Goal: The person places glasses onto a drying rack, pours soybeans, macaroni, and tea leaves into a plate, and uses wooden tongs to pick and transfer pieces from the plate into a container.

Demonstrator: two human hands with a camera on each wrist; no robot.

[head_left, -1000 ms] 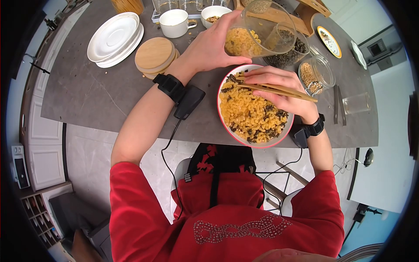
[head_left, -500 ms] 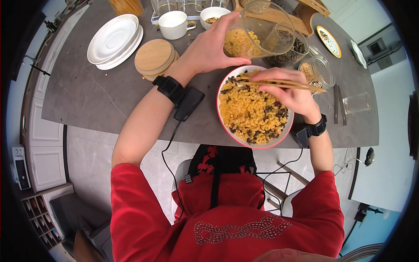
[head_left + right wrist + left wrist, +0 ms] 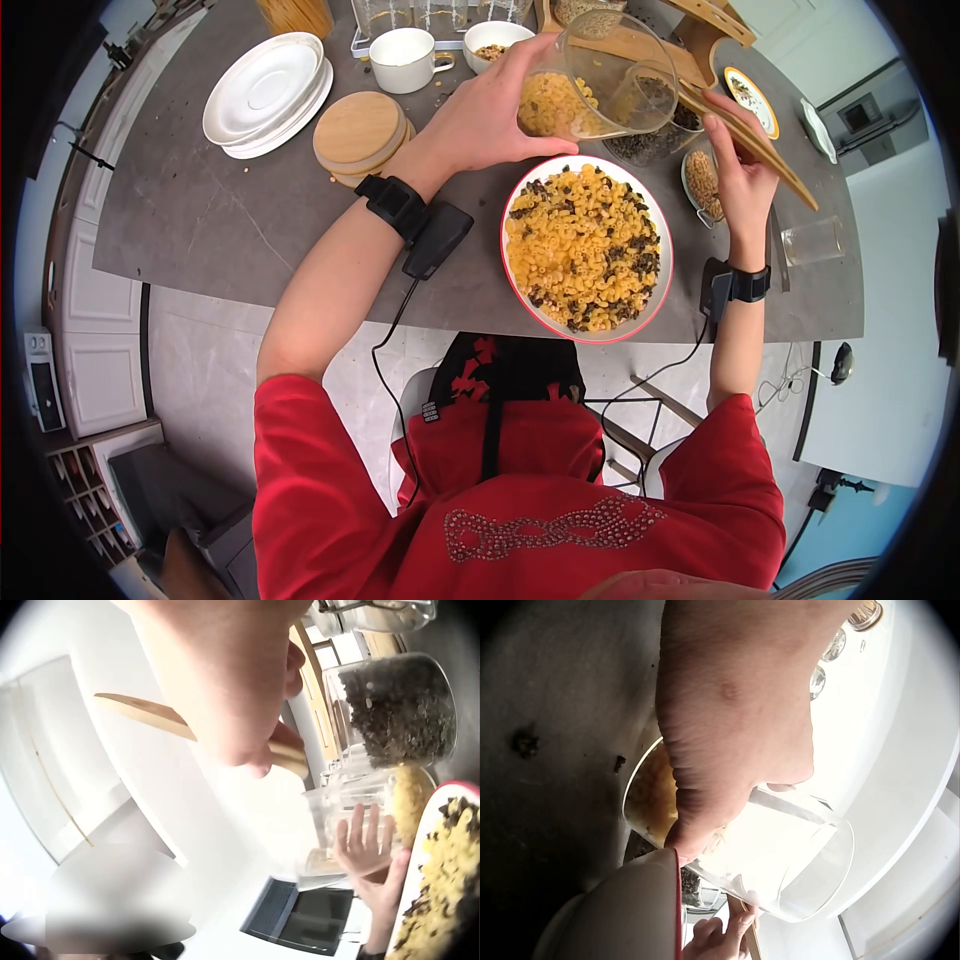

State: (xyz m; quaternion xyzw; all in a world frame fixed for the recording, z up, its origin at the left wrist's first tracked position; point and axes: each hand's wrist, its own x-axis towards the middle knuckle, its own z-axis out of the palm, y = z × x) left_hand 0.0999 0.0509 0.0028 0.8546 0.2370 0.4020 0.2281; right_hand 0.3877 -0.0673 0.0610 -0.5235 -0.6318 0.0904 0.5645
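Observation:
A large red-rimmed bowl [image 3: 660,305] near the table's front edge holds macaroni [image 3: 575,240] mixed with dark dried bits. My left hand [image 3: 490,120] holds a clear glass jar [image 3: 640,55] with macaroni in its bottom, just beyond the bowl; the thumb lies along its near side. In my right hand [image 3: 748,190], raised right of the bowl, are wooden tongs [image 3: 778,160], also seen in the right wrist view as pale wooden tongs [image 3: 142,716]. Behind them stands a glass jar of dark dried bits [image 3: 401,712], partly hidden by the macaroni jar in the head view.
A jar of pale beans or nuts [image 3: 703,180] stands below the right hand, with a clear glass [image 3: 812,242] farther right. On the left are stacked white plates [image 3: 262,90] and round wooden lids [image 3: 358,130]. A white cup [image 3: 402,62] and small bowl [image 3: 497,38] stand behind.
My right hand has lifted away from the macaroni in the bowl and moved right and up, carrying the tongs. The left hand stays at the glass jar.

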